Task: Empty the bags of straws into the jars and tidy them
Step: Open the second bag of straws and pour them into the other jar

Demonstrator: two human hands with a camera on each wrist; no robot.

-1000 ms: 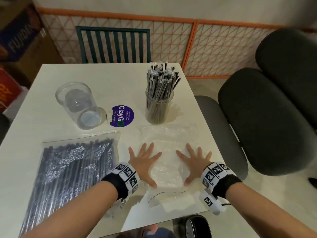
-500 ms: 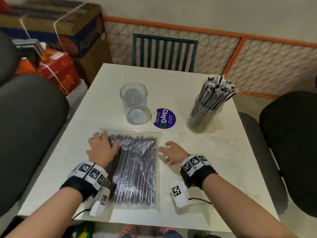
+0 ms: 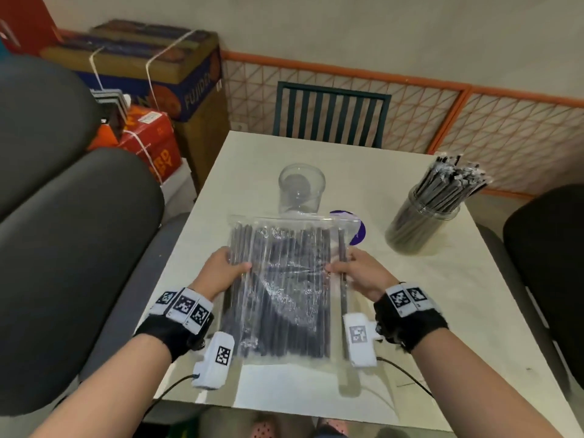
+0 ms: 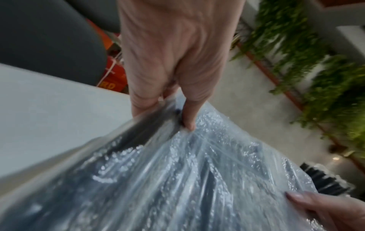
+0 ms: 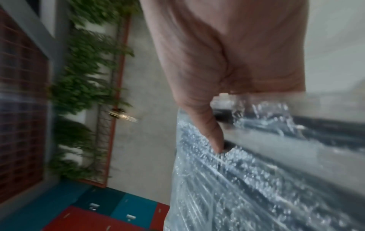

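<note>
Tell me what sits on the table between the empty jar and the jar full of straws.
In the head view, a purple round sticker, half hidden behind the lifted bag of straws, lies between the empty jar and the full jar.

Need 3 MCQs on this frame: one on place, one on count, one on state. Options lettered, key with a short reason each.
1. Where is the empty jar?
A. Beyond the bag's far edge
B. At the table's near edge
C. On the grey chair

2. How many jars stand on the table?
A. One
B. Two
C. Four

3. How is the bag of straws held?
A. Left hand only
B. Lying untouched
C. Gripped at both sides, one hand each

Key: 1 A, the head view shows the clear jar just past the bag's top edge. 2 B, the empty jar plus the full jar of straws at the right. 3 C, the left hand grips the left edge and the right hand the right edge, thumbs on top in both wrist views.
</note>
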